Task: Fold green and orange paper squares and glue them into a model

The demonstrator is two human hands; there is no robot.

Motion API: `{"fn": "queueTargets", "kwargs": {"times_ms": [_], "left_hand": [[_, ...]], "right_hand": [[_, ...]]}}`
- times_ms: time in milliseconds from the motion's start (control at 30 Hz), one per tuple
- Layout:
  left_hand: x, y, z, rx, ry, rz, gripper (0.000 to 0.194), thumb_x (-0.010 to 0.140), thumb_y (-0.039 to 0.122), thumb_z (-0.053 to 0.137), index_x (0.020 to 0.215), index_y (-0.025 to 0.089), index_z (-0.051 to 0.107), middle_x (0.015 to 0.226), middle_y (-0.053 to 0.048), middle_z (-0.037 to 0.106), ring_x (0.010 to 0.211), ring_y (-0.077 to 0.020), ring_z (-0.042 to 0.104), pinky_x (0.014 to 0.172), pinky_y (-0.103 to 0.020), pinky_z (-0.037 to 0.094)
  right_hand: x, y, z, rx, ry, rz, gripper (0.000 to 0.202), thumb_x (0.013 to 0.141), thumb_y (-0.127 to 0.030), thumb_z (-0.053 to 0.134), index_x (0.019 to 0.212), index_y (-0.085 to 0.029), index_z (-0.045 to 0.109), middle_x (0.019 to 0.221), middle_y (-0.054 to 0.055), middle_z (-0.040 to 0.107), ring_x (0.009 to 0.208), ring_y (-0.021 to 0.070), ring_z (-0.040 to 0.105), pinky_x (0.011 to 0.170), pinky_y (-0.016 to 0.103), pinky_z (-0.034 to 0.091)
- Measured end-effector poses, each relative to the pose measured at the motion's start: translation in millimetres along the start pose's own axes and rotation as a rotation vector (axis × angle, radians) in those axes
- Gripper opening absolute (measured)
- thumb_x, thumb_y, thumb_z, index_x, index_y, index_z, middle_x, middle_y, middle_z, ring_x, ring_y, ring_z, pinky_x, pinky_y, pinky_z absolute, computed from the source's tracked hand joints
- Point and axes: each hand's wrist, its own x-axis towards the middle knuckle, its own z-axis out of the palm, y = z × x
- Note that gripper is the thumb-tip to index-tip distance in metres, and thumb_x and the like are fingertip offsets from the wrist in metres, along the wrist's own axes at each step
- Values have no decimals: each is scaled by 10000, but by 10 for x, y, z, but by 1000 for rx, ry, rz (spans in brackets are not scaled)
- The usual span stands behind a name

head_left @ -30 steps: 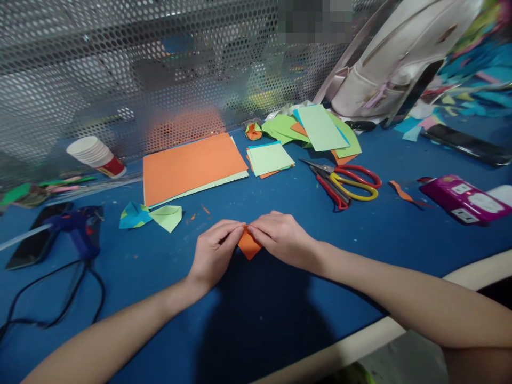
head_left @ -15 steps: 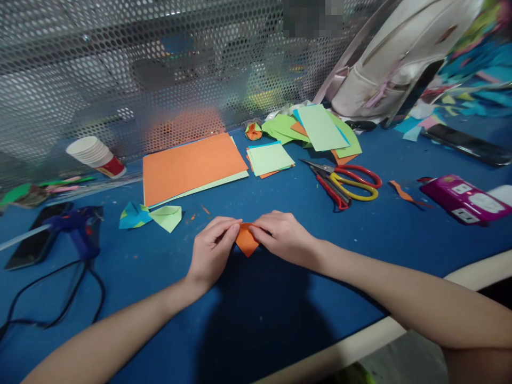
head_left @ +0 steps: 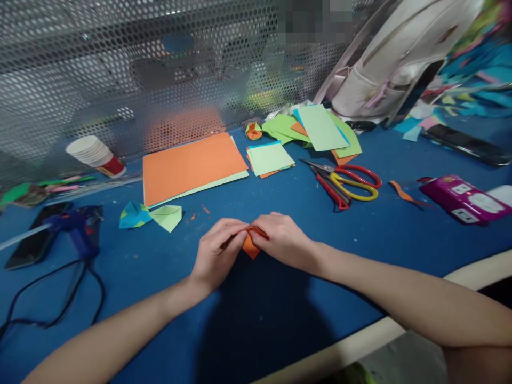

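Between my two hands is a small folded piece of orange paper [head_left: 252, 248], its lower corner pointing toward me. My left hand [head_left: 218, 253] pinches its left side, thumb against the paper. On the opposite side my right hand [head_left: 280, 240] grips it with thumb and fingers, and the upper edge bends up between them. Part of the paper is hidden under the fingers. Left of my hands lie a folded light green paper piece [head_left: 167, 217] and a folded blue paper piece [head_left: 135, 215].
Behind my hands lie large orange sheets [head_left: 192, 168] and a stack of small light green squares [head_left: 272, 158]. Scissors [head_left: 356, 181] rest to the right, near a purple box-like object [head_left: 466, 200]. A glue gun [head_left: 78, 226] with a black cord is at left, paper cups [head_left: 94, 154] behind it.
The upper edge of the orange paper has been bent up between my fingers. My left hand has shifted slightly right, and the paper's lower corner has moved a little right too.
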Motion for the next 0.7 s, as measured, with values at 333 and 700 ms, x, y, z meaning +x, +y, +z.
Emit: {"fn": "queueTargets", "kwargs": {"times_ms": [333, 700], "left_hand": [[-5, -1, 1, 2, 12, -17, 131, 804, 163, 583, 853, 199, 700, 862, -49, 681, 788, -137, 635, 677, -242, 524], [49, -61, -31, -50, 82, -177, 113, 802, 211, 587, 774, 181, 692, 839, -39, 671, 798, -141, 623, 711, -244, 513]], "right_hand": [[14, 18, -4, 33, 2, 33, 125, 809, -128, 520, 757, -147, 631, 751, 32, 689, 649, 132, 594, 679, 263, 380], [14, 19, -81, 96, 136, 22, 155, 844, -190, 509, 739, -163, 620, 708, 16, 673, 624, 126, 569, 652, 262, 381]]}}
